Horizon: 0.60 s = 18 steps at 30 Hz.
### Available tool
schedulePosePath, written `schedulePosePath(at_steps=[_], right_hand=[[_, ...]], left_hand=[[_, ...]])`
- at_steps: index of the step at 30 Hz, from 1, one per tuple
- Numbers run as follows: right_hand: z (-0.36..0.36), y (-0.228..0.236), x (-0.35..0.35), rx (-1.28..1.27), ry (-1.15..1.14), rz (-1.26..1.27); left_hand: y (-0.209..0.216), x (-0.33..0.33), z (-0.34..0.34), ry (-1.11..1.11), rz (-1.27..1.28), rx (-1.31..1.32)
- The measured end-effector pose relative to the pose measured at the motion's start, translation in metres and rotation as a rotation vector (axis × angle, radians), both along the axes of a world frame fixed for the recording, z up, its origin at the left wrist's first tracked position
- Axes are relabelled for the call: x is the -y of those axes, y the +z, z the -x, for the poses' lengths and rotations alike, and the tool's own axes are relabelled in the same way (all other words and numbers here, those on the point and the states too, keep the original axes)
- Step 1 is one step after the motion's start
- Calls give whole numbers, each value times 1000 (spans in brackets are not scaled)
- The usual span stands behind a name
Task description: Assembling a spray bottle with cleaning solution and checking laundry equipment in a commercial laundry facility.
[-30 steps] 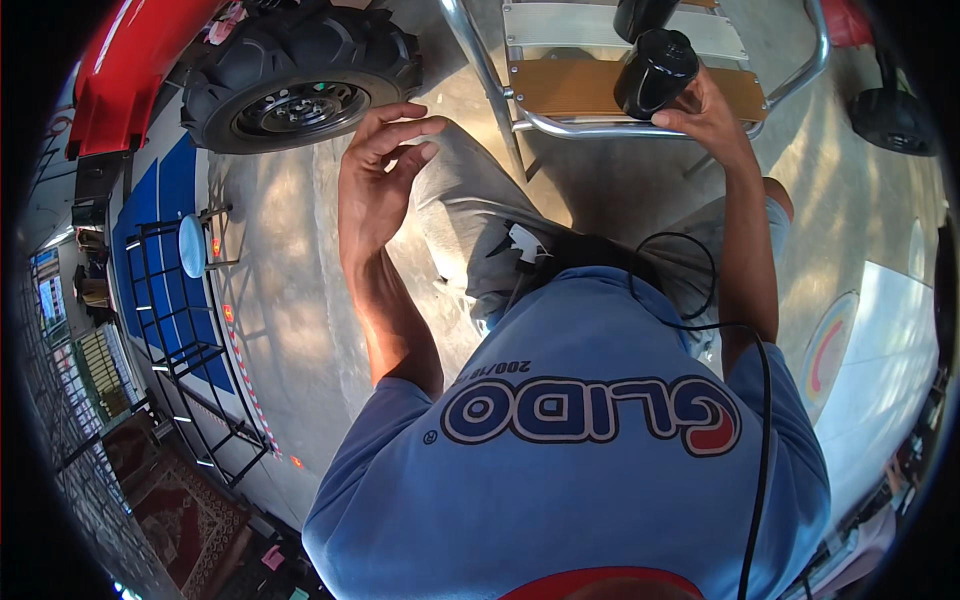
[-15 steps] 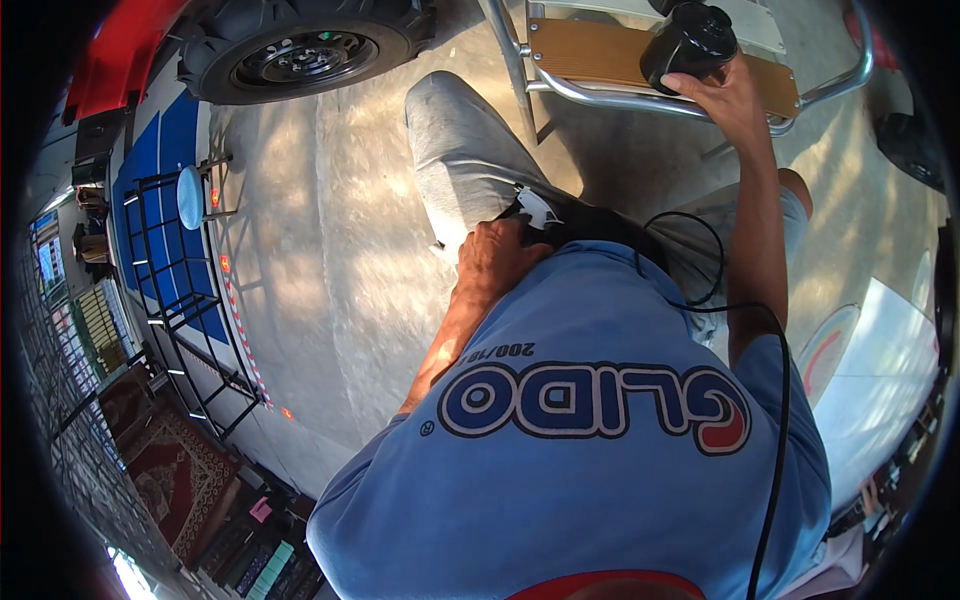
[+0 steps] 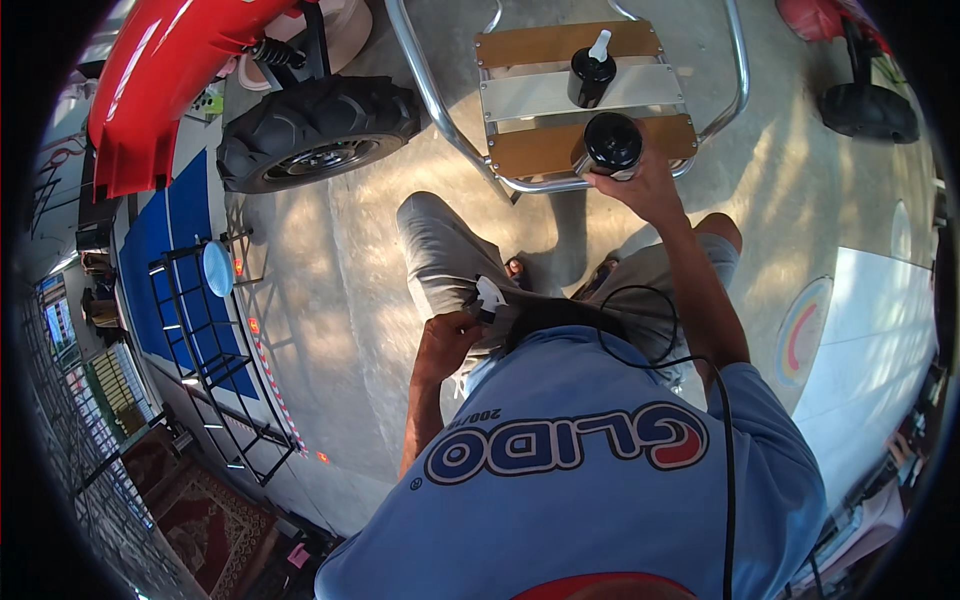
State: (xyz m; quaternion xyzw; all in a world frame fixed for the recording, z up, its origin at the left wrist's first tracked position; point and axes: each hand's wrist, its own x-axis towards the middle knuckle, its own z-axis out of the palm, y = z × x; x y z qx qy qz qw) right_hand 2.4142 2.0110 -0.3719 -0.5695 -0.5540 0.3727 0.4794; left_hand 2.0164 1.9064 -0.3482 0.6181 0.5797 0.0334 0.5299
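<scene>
- Right hand (image 3: 648,190): reaches out at one o'clock, fingers wrapped around a black jar (image 3: 612,145), which stands on the near wooden slat of a small metal-framed cart (image 3: 530,45).
- Left hand (image 3: 447,340): drawn in at the waist, near centre, fingers curled at a small white object (image 3: 489,297) by the trouser pocket; whether it grips that object cannot be told.
- Black spray bottle (image 3: 592,75): white nozzle, upright on the cart's metal middle panel, at twelve o'clock, just beyond the jar.
- Knobbly black tyre (image 3: 318,130): at eleven o'clock, under a red mudguard (image 3: 160,80).
- Black wire rack (image 3: 215,340): at nine o'clock, on the concrete floor (image 3: 330,300).
- Black cable (image 3: 700,360): looped across the blue shirt.
</scene>
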Motion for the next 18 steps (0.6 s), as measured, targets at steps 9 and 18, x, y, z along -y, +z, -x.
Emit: schedulePosePath(at_steps=[9, 18], right_hand=[[17, 207, 46, 36, -44, -6], [15, 391, 84, 132, -158, -28]], left_hand=[[215, -64, 2, 437, 180, 435], [376, -118, -41, 414, 66, 873]])
